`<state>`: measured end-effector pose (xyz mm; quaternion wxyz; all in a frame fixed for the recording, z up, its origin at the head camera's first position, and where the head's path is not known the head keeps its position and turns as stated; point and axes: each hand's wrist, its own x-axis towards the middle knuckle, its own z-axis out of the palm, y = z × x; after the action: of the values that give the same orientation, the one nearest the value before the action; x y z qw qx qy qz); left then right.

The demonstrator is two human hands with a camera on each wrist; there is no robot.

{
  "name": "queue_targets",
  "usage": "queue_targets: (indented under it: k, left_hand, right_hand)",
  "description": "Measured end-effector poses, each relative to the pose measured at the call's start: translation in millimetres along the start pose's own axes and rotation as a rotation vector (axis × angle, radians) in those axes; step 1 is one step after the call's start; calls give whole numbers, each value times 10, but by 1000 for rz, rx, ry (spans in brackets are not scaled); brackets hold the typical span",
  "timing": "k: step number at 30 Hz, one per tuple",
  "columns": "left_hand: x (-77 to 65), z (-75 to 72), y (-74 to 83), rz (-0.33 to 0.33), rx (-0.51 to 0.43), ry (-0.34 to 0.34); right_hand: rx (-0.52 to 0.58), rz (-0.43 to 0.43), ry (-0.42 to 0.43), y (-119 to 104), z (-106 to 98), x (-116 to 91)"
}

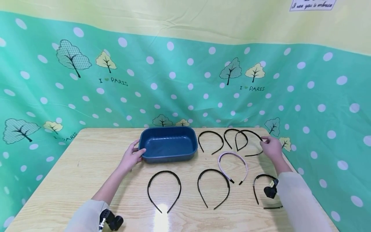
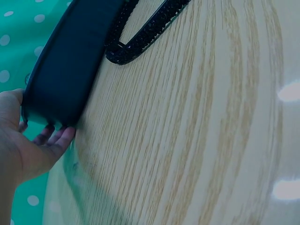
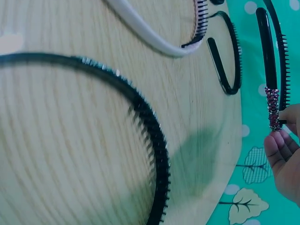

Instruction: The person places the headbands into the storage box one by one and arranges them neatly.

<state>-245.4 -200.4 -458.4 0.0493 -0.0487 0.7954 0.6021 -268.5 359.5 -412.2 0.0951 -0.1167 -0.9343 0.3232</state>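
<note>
My left hand (image 1: 132,157) grips the left end of a dark blue plastic basin (image 1: 169,159), thumb over its rim and fingers beneath, as the left wrist view shows. At the table's right back, my right hand (image 1: 272,148) pinches a black toothed headband (image 3: 267,51) by its arch, beside a stretch of sparkling pinkish stones. That headband is tilted up and overlaps another black headband (image 1: 231,129) in the head view. Close to the basin's right side lies a black headband (image 1: 210,131). A pale pink headband (image 1: 244,162) lies in front of these.
Two black headbands lie nearer the front, one left (image 1: 164,171) and one in the middle (image 1: 213,170), the latter touching the pink one in view. Another black headband (image 1: 263,175) is partly hidden by the right sleeve. A polka-dot cloth (image 1: 188,74) hangs behind the wooden table (image 1: 87,154).
</note>
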Motion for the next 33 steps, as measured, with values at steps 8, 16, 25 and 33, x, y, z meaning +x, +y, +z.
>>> queue_targets:
  k: [8,16,25,33]
  left_hand:
    - [4,-1,-13,0,-5,2]
    - [3,-7,-12,7,-7,6]
    - [1,-11,-9,0,-5,5]
    - [6,-12,-14,-3,-9,4]
  right_hand:
    - [10,-37,-4,-128,105,38]
    - [36,-30,-18,-292,218,66]
    - [78,-43,-59,-434,314,85]
    - [83,-72,-69,-584,386,98]
